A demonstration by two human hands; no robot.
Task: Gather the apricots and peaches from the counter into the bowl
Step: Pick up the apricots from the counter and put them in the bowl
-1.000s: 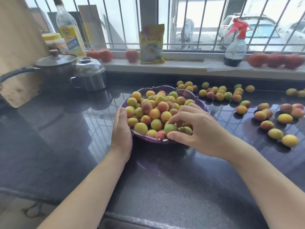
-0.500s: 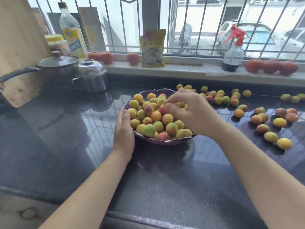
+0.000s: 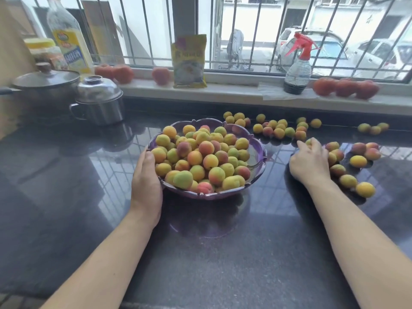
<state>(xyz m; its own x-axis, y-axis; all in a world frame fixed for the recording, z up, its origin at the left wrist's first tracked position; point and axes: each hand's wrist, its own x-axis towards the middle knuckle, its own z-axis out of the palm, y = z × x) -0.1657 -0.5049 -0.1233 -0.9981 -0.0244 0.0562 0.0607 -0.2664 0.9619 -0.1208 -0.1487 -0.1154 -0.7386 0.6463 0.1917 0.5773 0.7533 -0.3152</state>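
The left hand [image 3: 146, 186] lies flat against the left rim of the purple bowl [image 3: 259, 150], fingers together, holding nothing. The bowl is heaped with fruit. On the right, the right hand [image 3: 308, 162] covers loose fruit [image 3: 357, 161] on the counter [image 3: 223, 264], fingers curled; I cannot tell if they hold one. It is better to take few fruits and put them in low places, because the heap may roll.

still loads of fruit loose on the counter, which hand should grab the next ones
Right. The right hand already rests among the loose fruit to the right of the bowl, fingers curled over a piece. The left hand is pressed against the bowl's left rim, steadying it, away from any loose fruit.
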